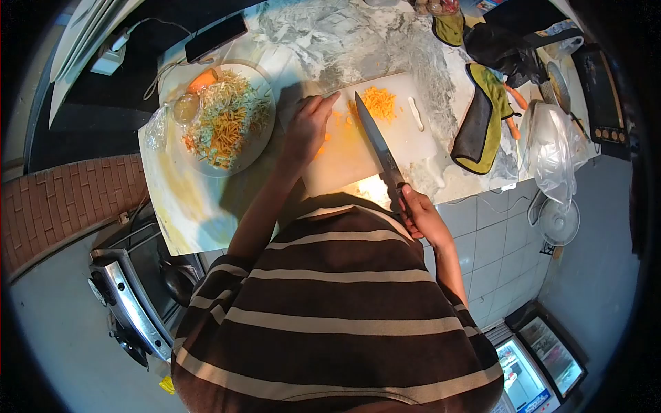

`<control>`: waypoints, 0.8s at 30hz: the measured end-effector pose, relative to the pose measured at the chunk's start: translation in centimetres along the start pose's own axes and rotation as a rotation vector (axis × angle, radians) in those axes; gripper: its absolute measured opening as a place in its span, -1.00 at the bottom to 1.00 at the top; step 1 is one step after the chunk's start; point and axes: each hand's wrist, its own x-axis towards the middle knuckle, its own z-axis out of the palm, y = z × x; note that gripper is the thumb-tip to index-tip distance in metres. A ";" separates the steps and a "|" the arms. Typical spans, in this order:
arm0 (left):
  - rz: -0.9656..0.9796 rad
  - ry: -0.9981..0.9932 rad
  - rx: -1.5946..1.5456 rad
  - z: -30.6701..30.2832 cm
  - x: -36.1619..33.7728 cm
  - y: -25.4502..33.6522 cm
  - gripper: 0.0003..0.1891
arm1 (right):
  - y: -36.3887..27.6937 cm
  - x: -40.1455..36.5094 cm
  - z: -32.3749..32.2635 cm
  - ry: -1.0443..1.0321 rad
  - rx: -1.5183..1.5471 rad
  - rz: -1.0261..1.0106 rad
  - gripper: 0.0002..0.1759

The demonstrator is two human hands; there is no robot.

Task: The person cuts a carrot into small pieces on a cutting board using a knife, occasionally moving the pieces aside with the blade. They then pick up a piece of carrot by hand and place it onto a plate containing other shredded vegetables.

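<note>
My right hand [421, 215] grips the dark handle of a large kitchen knife [375, 138]. Its blade slants up and left across a white cutting board [413, 148]. Beside the blade's tip lies a small heap of finely chopped orange carrot [380, 103]. At the board's left edge is my left hand [310, 131], its fingers stretched toward the upper right with no object visible in them. A few orange bits lie on the board near it. Left of that hand stands a round plate [265, 131] with shredded vegetables [224, 127] in orange and pale green.
A carrot chunk [203, 80] and a round clear-wrapped item [186, 109] sit on the plate. A black phone [215, 38] lies behind it. On the right are a green-and-grey cloth [478, 124], carrots [513, 128] and a plastic bag [553, 148]. A stove [134, 303] stands lower left.
</note>
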 end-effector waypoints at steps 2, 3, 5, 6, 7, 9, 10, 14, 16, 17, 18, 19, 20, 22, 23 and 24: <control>-0.032 0.007 -0.028 -0.2 -0.1 0.2 -0.68 | 0.0 0.0 0.0 -0.011 0.000 -0.010 -0.40; -0.053 -0.009 -0.027 -0.3 -0.3 0.0 -0.65 | 0.0 0.1 0.1 -0.008 -0.009 -0.010 -0.41; -0.072 -0.024 -0.027 -0.6 -0.5 0.0 -0.62 | -0.1 0.0 0.1 -0.005 -0.018 -0.011 -0.41; -0.017 -0.017 0.035 -0.8 -0.7 0.2 -0.59 | -0.1 0.0 0.2 -0.002 -0.020 -0.008 -0.42; 0.037 -0.010 0.097 -1.0 -0.7 0.4 -0.57 | -0.1 0.0 0.2 0.001 -0.022 -0.005 -0.42; 0.024 -0.024 0.071 -1.0 -0.6 0.7 -0.54 | -0.7 -0.1 0.5 0.028 -0.041 0.003 -0.43; 0.011 -0.037 0.043 -0.9 -0.6 0.8 -0.52 | -0.9 -0.2 0.7 0.057 -0.059 0.013 -0.43; 0.028 -0.043 -0.007 -0.5 0.4 0.4 -0.49 | -0.9 -0.2 0.9 0.064 -0.072 0.013 -0.43; 0.047 -0.061 -0.007 0.0 0.7 0.1 -0.51 | -0.6 -0.1 0.9 0.062 -0.072 0.010 -0.44; 0.049 -0.061 -0.009 0.3 0.8 0.0 -0.51 | -0.6 -0.1 0.9 0.064 -0.071 0.011 -0.44; 0.037 -0.021 0.039 0.6 0.9 -0.1 -0.52 | -0.6 -0.2 0.8 0.064 -0.102 0.006 -0.42; 0.024 0.018 0.088 0.8 0.9 -0.3 -0.54 | -0.6 -0.2 0.7 0.064 -0.133 0.001 -0.41; 0.024 0.017 0.088 0.9 0.9 -0.3 -0.54 | -0.4 -0.2 0.8 0.064 -0.132 0.001 -0.41; -0.021 0.105 0.031 1.1 0.9 -0.3 -0.58 | 0.0 -0.2 1.1 0.152 -0.284 -0.185 -0.39; -0.019 0.104 0.029 0.9 0.9 0.0 -0.58 | 0.1 -0.4 1.3 0.154 -0.283 -0.184 -0.39; -0.026 0.110 0.066 0.4 0.5 0.5 -0.59 | 0.1 -0.6 1.6 0.204 -0.316 -0.228 -0.39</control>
